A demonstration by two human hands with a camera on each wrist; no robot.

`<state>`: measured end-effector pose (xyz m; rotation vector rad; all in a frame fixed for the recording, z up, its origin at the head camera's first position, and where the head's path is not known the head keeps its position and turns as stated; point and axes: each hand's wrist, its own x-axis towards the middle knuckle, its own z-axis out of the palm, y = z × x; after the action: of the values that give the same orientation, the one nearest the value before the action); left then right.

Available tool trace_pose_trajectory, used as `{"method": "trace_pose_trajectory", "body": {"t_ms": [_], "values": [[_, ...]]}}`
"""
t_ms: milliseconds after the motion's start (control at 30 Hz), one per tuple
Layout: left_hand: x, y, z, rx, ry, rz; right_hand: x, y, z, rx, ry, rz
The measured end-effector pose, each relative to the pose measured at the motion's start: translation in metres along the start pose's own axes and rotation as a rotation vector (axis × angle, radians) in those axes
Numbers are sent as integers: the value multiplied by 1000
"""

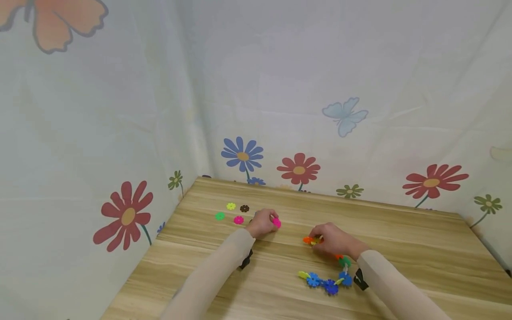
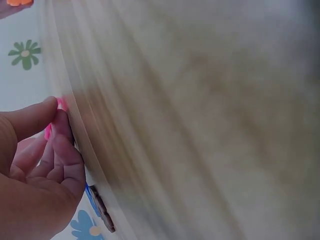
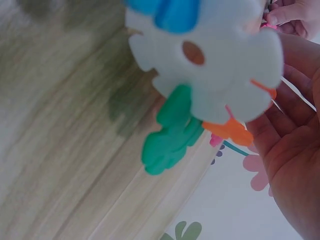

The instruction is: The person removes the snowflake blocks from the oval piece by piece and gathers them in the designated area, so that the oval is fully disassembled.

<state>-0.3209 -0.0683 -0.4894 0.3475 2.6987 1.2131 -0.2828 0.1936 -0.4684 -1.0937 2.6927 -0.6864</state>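
Note:
My left hand (image 1: pixel 262 223) pinches a bright pink flower-shaped interlocking disc (image 1: pixel 277 222) between thumb and fingers, low over the wooden table. In the left wrist view the pink disc (image 2: pixel 61 103) shows edge-on at the fingertips. To the right, my right hand (image 1: pixel 335 241) holds the end of a curved chain of slotted-together discs by an orange disc (image 1: pixel 307 240) and a yellow one. The chain bends round toward me through a green disc (image 1: pixel 344 261) and blue discs (image 1: pixel 330 287) to a yellow end disc (image 1: pixel 303 275). A white disc (image 3: pixel 225 60) looms large in the right wrist view.
Loose discs lie left of my left hand: yellow (image 1: pixel 230 206), brown (image 1: pixel 244 208), green (image 1: pixel 220 216) and pink (image 1: pixel 238 220). The wooden table (image 1: pixel 384 222) meets a white curtain (image 1: pixel 280 89) printed with flowers and butterflies at its back and left side.

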Motion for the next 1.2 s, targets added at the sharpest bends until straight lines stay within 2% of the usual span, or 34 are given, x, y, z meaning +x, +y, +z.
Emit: {"method": "trace_pose_trajectory", "body": {"t_ms": [167, 433, 700, 967, 1200], "values": [[7, 2, 2, 104, 14, 21, 0, -1, 0, 3, -5, 9], [9, 13, 2, 277, 1, 36, 0, 0, 0, -8, -12, 13], [20, 8, 5, 405, 13, 72, 1, 0, 1, -15, -21, 29], [22, 8, 4, 421, 23, 49, 1, 0, 1, -15, -18, 37], [22, 7, 4, 346, 18, -22, 1, -1, -1, -24, -4, 61]]}}
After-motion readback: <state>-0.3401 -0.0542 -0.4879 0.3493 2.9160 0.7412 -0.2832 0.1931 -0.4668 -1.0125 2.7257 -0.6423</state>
